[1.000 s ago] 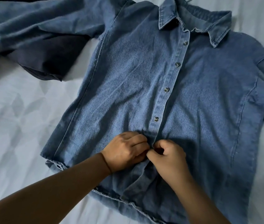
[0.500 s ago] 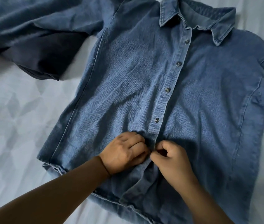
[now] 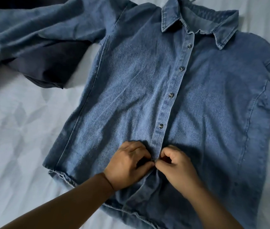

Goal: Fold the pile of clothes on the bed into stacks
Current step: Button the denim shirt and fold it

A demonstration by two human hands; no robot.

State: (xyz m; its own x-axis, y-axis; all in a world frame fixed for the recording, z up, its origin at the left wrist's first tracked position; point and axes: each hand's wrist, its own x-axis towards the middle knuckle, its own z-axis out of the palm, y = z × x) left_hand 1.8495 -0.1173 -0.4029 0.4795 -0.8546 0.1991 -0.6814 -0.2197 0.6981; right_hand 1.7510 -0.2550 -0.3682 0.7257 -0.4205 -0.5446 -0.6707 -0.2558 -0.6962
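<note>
One denim shirt (image 3: 131, 96) is lying front up on the bed (image 3: 15, 138), collar (image 3: 200, 19) pointing away, hem toward the person. Two hands are working at the placket (image 3: 165, 113), low down, just above the hem. The left hand (image 3: 127, 166) is sitting on the left side of the placket, fingers curled in, thumb and fingertips pinching the edge of the cloth. The right hand (image 3: 177, 167) is meeting it from the other side, fingers bent, thumb and forefinger nipping the same spot; the two thumbs are nearly touching. Whatever sits between the fingertips is too small to make out.

Counting buttons (image 3: 170, 95) up the placket: four are showing, all closed, running in a line from above the hands to just below the collar. Below the hands the front is gaping open a little.

One sleeve is stretching off to the upper left, lying across one dark navy garment (image 3: 48, 66), which is peeking out beneath it. The other sleeve is running off the right edge. The sheet is pale with faint diamond shapes.
</note>
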